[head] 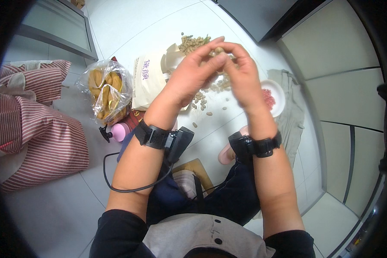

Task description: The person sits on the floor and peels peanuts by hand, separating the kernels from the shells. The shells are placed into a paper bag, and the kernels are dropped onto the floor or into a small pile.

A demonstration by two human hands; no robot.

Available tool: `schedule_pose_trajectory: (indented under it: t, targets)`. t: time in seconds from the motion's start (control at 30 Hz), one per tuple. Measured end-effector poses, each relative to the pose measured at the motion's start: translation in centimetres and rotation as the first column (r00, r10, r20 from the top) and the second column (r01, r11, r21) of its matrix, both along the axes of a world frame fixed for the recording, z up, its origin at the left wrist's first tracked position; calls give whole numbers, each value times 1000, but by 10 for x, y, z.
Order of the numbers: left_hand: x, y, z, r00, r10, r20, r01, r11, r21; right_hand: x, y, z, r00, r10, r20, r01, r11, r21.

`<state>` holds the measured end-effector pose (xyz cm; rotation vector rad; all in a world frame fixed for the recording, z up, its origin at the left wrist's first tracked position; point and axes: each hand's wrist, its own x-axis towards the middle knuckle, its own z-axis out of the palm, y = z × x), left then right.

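My left hand (pixel 196 72) and my right hand (pixel 244 69) meet above the floor, fingertips together around one peanut in its shell (pixel 219 50). Thumbs and forefingers of both hands press on it. Beyond and below them lies a pile of unshelled peanuts (pixel 191 44), and more peanuts are scattered on the tiles under my hands, partly hidden by them. Just right of my right wrist stands a white bowl (pixel 280 96) with reddish peanut kernels (pixel 268 99) in it. Left of my left hand a cream bag (pixel 148 80) bearing writing lies with its mouth towards the peanuts.
A clear plastic bag (pixel 108 93) of yellowish-brown contents and a pink pump-topped bottle (pixel 119 132) are at the left, near a red striped fabric bundle (pixel 51 138). A grey cloth (pixel 290 106) lies under the bowl. Cabinet fronts (pixel 345 96) line the right; a glazed frame (pixel 61 29) stands upper left.
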<state>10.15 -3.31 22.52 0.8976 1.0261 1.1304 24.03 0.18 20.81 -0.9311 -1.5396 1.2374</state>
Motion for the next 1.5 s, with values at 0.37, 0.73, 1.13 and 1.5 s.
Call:
schedule_pose_trajectory:
  t: [0.37,0.73,1.13,1.5]
  targets:
    - [6,-2,-2,992,17,128,-15,1000,-20,-16,-13,8,971,-41,-235,-6,980,-199]
    - [3,-2,5,907,5,421,51,991,-120,-26,-19,13,977,-109,-182,81,984,-156]
    - [10,1,2,914,-3,405,18,999,-34,-24,-21,9,856,-97,-508,-184,861,-474]
    - [5,2,-2,976,-61,211,48,997,68,-22,-14,-4,693,-176,-699,-292,818,-495]
